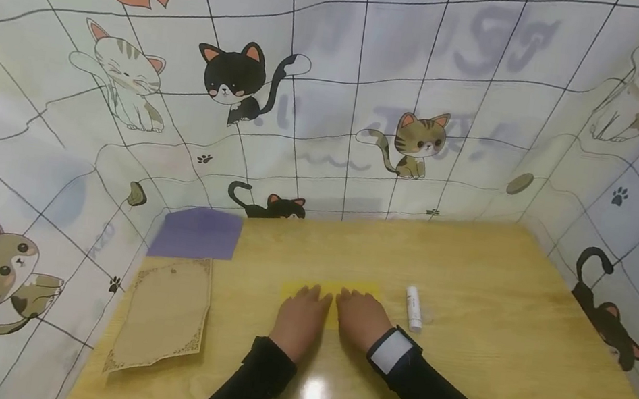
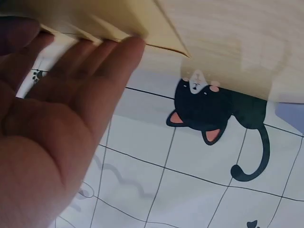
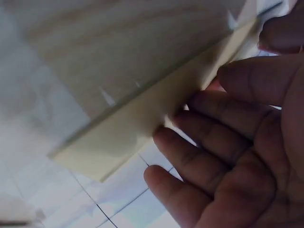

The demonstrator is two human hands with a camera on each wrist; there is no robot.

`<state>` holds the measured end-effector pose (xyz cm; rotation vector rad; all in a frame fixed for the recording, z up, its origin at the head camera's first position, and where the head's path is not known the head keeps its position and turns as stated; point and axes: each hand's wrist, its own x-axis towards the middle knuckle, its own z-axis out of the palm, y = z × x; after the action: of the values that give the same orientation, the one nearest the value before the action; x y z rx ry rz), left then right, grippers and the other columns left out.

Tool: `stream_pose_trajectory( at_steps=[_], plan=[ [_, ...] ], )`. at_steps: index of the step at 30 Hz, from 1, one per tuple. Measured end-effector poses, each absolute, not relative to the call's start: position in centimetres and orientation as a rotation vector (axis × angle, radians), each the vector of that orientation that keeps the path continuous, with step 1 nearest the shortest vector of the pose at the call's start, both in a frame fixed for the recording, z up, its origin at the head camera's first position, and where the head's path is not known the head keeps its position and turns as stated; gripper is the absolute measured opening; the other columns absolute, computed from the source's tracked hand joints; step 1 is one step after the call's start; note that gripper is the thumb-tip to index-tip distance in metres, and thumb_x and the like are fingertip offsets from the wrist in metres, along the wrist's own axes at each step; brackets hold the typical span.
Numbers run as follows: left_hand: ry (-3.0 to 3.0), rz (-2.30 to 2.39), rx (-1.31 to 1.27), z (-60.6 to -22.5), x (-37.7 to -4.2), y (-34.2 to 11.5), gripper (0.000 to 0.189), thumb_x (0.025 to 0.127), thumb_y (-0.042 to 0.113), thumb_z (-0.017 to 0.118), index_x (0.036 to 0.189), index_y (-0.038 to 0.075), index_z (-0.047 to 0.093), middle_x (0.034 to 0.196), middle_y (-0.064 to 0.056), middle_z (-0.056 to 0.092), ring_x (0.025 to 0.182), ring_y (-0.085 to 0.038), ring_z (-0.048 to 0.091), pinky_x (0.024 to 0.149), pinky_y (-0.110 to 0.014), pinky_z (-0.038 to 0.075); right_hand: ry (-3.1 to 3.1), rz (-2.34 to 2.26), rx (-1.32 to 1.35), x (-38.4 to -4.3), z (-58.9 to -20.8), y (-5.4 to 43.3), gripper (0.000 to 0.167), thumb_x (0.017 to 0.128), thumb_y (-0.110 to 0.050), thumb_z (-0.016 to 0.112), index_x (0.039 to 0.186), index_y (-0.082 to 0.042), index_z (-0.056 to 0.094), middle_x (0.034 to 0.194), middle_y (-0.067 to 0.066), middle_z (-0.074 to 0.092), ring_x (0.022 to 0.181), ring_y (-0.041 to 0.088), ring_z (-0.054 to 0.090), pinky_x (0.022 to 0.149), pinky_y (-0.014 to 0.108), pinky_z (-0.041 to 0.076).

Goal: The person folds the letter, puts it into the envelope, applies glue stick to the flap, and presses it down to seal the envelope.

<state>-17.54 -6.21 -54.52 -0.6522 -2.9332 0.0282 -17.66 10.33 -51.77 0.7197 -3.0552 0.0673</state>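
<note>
A yellow paper (image 1: 332, 317) lies on the wooden table in front of me, largely covered by both hands. My left hand (image 1: 301, 320) touches its left half, the fingers (image 2: 111, 71) stretched out and the tips at the paper's edge in the left wrist view. On the other half rests my right hand (image 1: 363, 318), close beside the left. In the right wrist view the paper (image 3: 109, 142) shows as a long narrow strip, with the slightly bent fingers (image 3: 190, 154) spread along its edge. Just right of that hand lies a white capped tube (image 1: 414, 308), like a glue stick.
At the left lies a tan sheet with an ornate border (image 1: 165, 314), its near edge lifted. Behind it a purple paper envelope (image 1: 196, 234) lies by the back edge. A white cloth with cat drawings (image 1: 334, 92) surrounds the wooden table (image 1: 487, 359) at the back and sides.
</note>
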Motion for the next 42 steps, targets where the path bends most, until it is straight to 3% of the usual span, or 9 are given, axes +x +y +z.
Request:
stream_pose_trajectory(
  at_steps=[7,15,23,25,27,30,33,36,42],
  plan=[
    [-2.815,0.025,-0.675,-57.7,-19.7,-6.3,0.036,0.109,0.012,0.065,0.14,0.022,0.079,0.141,-0.011,0.08,0.121,-0.035,0.081,0.077,-0.057,0.069,-2.994,-0.017,0.73,-18.5,-51.8,9.9,0.024,0.106,0.0,0.066,0.124,0.008,0.081,0.131,0.024,0.082,0.107,0.039,0.083,0.091,0.048,0.07],
    [-2.917,0.106,-0.602,-54.3,-19.5,-5.3,0.027,0.105,0.021,0.074,0.13,0.019,0.083,0.115,-0.009,0.081,0.095,-0.029,0.076,0.063,-0.046,0.063,-3.038,0.13,0.806,-20.0,-51.7,10.5,0.027,0.105,-0.004,0.071,0.127,0.008,0.078,0.134,0.026,0.08,0.103,0.044,0.081,0.09,0.053,0.069],
    [-3.041,-0.09,-0.541,-54.1,-19.3,-5.8,0.061,0.108,0.052,0.072,0.156,0.014,0.068,0.165,-0.02,0.064,0.151,-0.042,0.064,0.102,-0.064,0.067,-3.123,0.632,0.763,-19.1,-51.6,15.1,0.061,0.113,-0.03,0.069,0.161,0.005,0.057,0.168,0.028,0.058,0.159,0.047,0.055,0.132,0.06,0.046],
    [-3.013,-0.101,-0.489,-54.3,-18.1,-6.2,0.057,0.109,0.046,0.075,0.157,0.015,0.066,0.166,-0.023,0.061,0.15,-0.045,0.063,0.1,-0.065,0.067,-3.06,0.681,0.62,-16.1,-51.0,16.8,0.058,0.111,-0.034,0.073,0.157,0.001,0.063,0.158,0.024,0.068,0.148,0.043,0.066,0.123,0.058,0.055],
    [-2.954,-0.105,-0.46,-54.1,-16.2,-6.4,0.046,0.106,0.037,0.079,0.146,0.014,0.074,0.152,-0.02,0.07,0.136,-0.042,0.071,0.087,-0.059,0.069,-3.045,0.732,0.398,-12.1,-48.9,17.9,0.047,0.107,-0.028,0.078,0.145,0.0,0.072,0.128,0.018,0.083,0.11,0.036,0.081,0.091,0.053,0.068],
    [-2.844,-0.086,-0.535,-53.6,-14.4,-5.5,0.018,0.103,0.027,0.082,0.116,0.015,0.082,0.115,-0.009,0.079,0.103,-0.03,0.077,0.064,-0.044,0.066,-3.014,0.763,0.135,-9.1,-48.3,20.4,0.036,0.107,-0.029,0.079,0.132,-0.003,0.079,0.091,0.003,0.083,0.065,0.018,0.067,0.054,0.037,0.054],
    [-2.789,-0.018,-0.615,-53.6,-12.8,-5.2,0.016,0.099,0.03,0.085,0.091,0.017,0.08,0.086,0.001,0.071,0.077,-0.02,0.07,0.05,-0.035,0.058,-3.039,0.827,0.011,-7.5,-48.6,21.5,0.035,0.108,-0.031,0.076,0.128,-0.002,0.08,0.082,0.0,0.079,0.058,0.012,0.056,0.049,0.032,0.044],
    [-2.794,0.011,-0.626,-53.8,-12.7,-5.4,0.02,0.099,0.03,0.085,0.084,0.018,0.079,0.082,0.003,0.071,0.073,-0.018,0.07,0.05,-0.034,0.058,-3.079,0.851,-0.036,-6.7,-49.0,22.5,0.035,0.109,-0.033,0.074,0.125,-0.002,0.08,0.088,0.001,0.082,0.063,0.012,0.06,0.053,0.033,0.049],
    [-2.867,-0.085,-0.549,-54.6,-15.4,-7.0,0.022,0.102,0.028,0.083,0.113,0.011,0.077,0.098,-0.011,0.078,0.09,-0.035,0.081,0.057,-0.044,0.065,-3.162,0.845,-0.132,-6.0,-49.5,23.8,0.036,0.109,-0.033,0.075,0.128,-0.002,0.079,0.096,0.005,0.083,0.072,0.014,0.063,0.06,0.036,0.054]
  ],
)
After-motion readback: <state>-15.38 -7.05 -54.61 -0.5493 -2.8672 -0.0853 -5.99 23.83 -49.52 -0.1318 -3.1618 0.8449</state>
